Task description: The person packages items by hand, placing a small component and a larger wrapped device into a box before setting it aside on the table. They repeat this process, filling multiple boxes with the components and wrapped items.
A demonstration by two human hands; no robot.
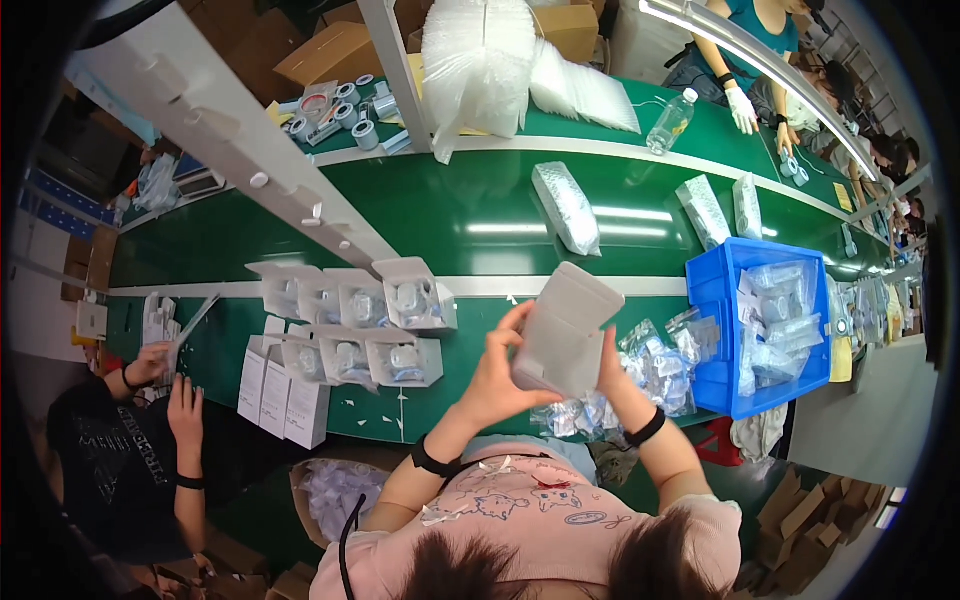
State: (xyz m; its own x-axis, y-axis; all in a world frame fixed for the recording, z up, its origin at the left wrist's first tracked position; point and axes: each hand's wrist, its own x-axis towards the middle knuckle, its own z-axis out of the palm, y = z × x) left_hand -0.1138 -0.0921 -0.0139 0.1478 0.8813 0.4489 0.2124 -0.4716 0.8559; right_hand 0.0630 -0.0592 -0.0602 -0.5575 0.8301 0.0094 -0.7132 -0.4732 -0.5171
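Note:
A white cardboard box [562, 345] is held up over the near edge of the green table, its end flap raised and a side flap sticking out. My left hand [498, 362] is closed round its left side and lower edge. At the right side, the fingers of my right hand [614, 376] press against the box, partly hidden behind it. Small clear plastic bags with parts [655, 375] lie in a pile beside my right hand. Left of my hands stand two rows of open white boxes [408, 362], each with a bagged pale part inside.
A blue bin [705, 290] with bagged parts stands at right. Bubble-wrapped packs [568, 208] lie on the belt beyond a pale rail. Closed white boxes [305, 405] stand at left, near a co-worker's hands [185, 405]. A slanted metal post [240, 140] rises at left. A bottle [672, 122] stands farther back.

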